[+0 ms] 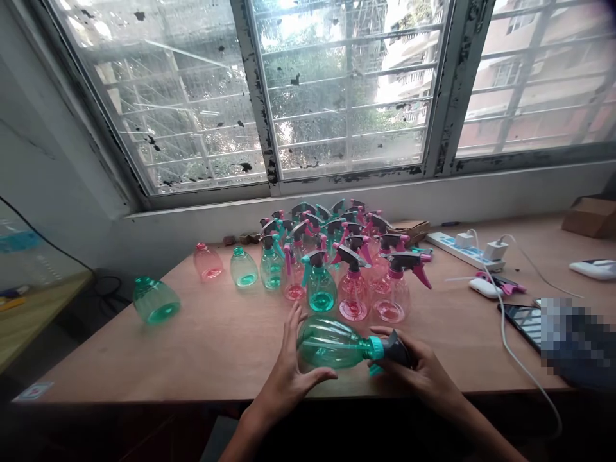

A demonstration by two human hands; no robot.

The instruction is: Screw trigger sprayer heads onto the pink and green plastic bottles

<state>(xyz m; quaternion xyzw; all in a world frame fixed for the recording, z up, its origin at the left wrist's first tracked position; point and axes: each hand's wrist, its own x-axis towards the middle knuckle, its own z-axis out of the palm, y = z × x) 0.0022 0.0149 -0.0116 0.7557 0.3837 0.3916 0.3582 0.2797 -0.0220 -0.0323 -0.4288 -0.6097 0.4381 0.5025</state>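
Note:
A green spray bottle (332,344) lies on its side near the front edge of the wooden table (216,340). My left hand (289,369) cups the bottle's base, fingers curved round it. My right hand (416,366) is closed on the dark grey spray head (394,350) screwed to the bottle's teal collar. Behind stands a cluster of several assembled pink and green spray bottles (337,269).
Capless bottles stand or lie at the left: a pink bottle (208,262), a green bottle (243,268), and another green bottle (156,299) near the table's left edge. A power strip (464,249) with chargers, a white cable (505,333), a phone (524,317) and a cardboard box (590,216) are at the right.

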